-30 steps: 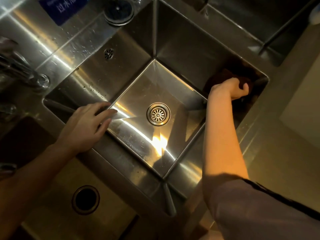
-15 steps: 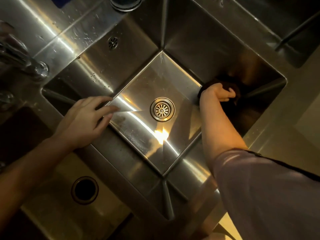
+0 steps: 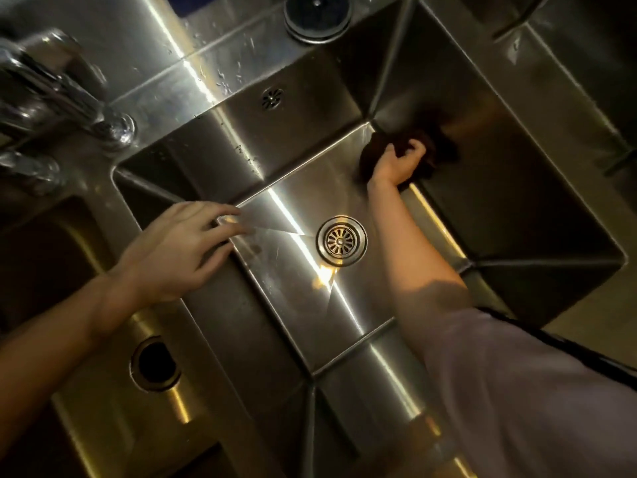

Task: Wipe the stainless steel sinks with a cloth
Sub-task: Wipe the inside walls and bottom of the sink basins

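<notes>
I keep my right hand (image 3: 400,163) bunched around the dark cloth (image 3: 431,150) in the sink's (image 3: 300,188) far right corner to scrub it, left hand (image 3: 179,250) spread flat on the rim for balance.

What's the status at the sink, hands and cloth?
Right hand grips dark cloth at the basin's far corner. Left hand open, resting on sink rim. Nothing blocking; drain strainer uncovered.
</notes>
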`<state>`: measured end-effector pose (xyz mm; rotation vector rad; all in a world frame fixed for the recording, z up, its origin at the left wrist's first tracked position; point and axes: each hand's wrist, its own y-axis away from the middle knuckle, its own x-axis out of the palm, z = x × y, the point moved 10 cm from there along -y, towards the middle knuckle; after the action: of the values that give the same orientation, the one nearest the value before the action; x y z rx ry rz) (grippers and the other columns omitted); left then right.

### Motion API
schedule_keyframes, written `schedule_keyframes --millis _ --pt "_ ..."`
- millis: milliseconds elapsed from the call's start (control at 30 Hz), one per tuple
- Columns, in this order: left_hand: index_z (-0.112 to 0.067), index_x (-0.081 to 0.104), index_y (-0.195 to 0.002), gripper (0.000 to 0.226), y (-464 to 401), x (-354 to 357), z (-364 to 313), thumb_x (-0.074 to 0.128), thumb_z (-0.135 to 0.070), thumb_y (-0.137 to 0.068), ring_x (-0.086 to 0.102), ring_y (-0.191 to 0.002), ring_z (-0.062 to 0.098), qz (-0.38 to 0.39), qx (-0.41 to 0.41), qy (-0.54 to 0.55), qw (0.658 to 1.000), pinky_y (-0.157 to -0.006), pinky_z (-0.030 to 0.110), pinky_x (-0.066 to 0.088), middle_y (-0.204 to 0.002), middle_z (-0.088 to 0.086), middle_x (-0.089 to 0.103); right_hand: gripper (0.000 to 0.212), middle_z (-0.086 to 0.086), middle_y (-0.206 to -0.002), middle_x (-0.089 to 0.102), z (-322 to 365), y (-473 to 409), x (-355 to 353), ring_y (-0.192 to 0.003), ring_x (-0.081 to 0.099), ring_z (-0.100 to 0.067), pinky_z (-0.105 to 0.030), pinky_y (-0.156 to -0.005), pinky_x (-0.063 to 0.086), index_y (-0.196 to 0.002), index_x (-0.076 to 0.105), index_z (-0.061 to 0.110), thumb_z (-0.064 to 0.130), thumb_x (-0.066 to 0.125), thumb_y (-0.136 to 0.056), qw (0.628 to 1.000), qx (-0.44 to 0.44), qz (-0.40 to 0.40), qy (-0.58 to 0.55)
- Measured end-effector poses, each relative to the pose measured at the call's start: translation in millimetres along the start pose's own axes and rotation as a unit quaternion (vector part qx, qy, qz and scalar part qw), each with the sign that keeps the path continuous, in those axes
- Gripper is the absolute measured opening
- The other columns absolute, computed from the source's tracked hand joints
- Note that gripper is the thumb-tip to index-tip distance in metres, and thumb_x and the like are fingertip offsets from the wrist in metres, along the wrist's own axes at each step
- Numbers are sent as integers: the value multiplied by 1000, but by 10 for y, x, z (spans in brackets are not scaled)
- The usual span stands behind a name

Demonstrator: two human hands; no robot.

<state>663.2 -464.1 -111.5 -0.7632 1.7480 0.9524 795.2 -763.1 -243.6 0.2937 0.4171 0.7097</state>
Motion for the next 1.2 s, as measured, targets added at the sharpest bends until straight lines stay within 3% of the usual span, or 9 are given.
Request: schedule_keyframes --millis 267,400,533,667,800,867,1000,1133,1200 --pt "-20 60 -125 45 -2 77 49 35 -37 -92 53 -119 28 24 -10 -17 1000 -99 48 41 -131 11 55 37 -14 -127 53 426 -164 870 -118 54 -27 -23 -93 40 -116 58 3 -11 56 -82 995 -86 52 26" --pt "-18 62 -123 45 -6 67 41 35 -37 -92 55 -118 30 25 -12 -22 999 -98 49 43 -130 12 57 41 -8 -121 52 691 -83 892 -113 52 -17 -2 -83 41 -110 59 6 -17 48 -77 968 -213 112 69" --pt "-17 63 -121 46 -12 58 25 34 -38 -92 55 -118 30 33 -11 -20 999 -99 49 43 -130 12 57 46 -4 -112 50 960 187 855 -110 51 -16 -27 -90 53 -105 59 6 -20 45 -71 950 -274 147 37" --pt "-20 61 -123 44 -9 40 10 36 -38 -92 54 -118 27 30 -8 -17 999 -98 48 43 -130 10 57 45 -8 -113 52 901 573 880 -111 53 -24 -40 -97 47 -106 61 5 -19 50 -70 934 -298 185 64" --pt "-21 61 -123 43 -12 45 11 36 -38 -91 55 -117 28 31 -5 -15 999 -98 47 42 -130 10 57 42 -14 -114 52 776 822 983 -113 53 -28 -40 -100 43 -111 61 4 -15 55 -75 919 -309 228 94" --pt "-22 59 -124 43 1 60 18 36 -38 -91 55 -118 28 33 -7 -14 999 -98 48 42 -130 9 57 41 -14 -115 52 789 812 971 -112 52 -27 -28 -97 45 -111 60 3 -17 53 -75 917 -311 233 90" --pt "-20 60 -123 45 2 78 21 34 -39 -92 54 -119 28 42 -12 -18 999 -99 48 42 -131 9 56 44 -13 -121 50 999 369 809 -115 52 -25 -17 -93 38 -116 58 4 -16 52 -78 942 -286 167 52" --pt "-20 60 -124 46 -7 87 41 34 -39 -92 53 -120 28 38 -14 -17 999 -99 48 42 -131 9 56 43 -7 -126 46 1071 -51 799 -123 46 -19 -30 -105 42 -118 55 8 -14 49 -82 940 -276 180 84" --pt "-21 59 -125 44 -6 86 37 35 -39 -92 53 -119 27 31 -10 -17 999 -98 47 42 -131 9 56 42 -5 -123 47 1000 -29 843 -121 47 -16 -28 -104 43 -116 56 9 -14 50 -81 930 -291 204 95"
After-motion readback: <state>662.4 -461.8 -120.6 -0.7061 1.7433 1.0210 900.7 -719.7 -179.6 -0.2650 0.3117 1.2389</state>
